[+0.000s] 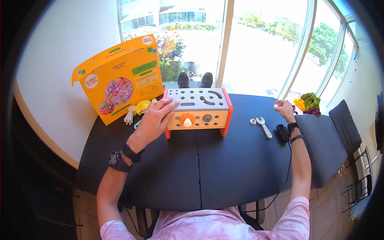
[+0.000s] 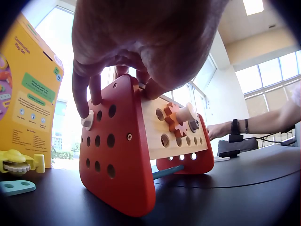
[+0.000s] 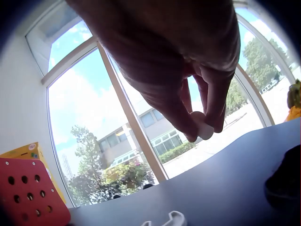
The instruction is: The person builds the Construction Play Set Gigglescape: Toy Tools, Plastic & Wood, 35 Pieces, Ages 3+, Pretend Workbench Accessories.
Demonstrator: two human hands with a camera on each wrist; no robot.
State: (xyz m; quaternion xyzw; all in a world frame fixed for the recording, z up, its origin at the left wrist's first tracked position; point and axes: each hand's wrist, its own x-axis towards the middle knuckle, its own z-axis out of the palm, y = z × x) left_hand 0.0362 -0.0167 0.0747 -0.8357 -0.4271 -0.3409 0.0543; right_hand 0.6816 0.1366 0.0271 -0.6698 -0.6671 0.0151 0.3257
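Observation:
A wooden toy bench with red end panels (image 2: 117,146) and a grey top (image 1: 196,105) stands upright on the table. An orange gear (image 1: 187,119) and a grey screw head (image 1: 207,118) sit on its front. My left hand (image 1: 150,124) lies over the bench's left end; in the left wrist view its fingers curl over the red panel's top edge, one fingertip at a white peg (image 2: 88,120). My right hand (image 1: 285,110), raised at the right, pinches a small white piece (image 3: 202,128) between thumb and fingers. Below it lie a white wrench (image 1: 264,128) and another white piece (image 1: 253,121).
A yellow box (image 1: 120,80) stands behind left. Yellow toy parts (image 1: 142,107) and a teal strip (image 2: 16,187) lie by it. At the right are a black device (image 1: 283,133) with a cable, a grey chair (image 1: 322,140) and colourful cloth (image 1: 310,102). Windows rise behind the table (image 1: 168,172).

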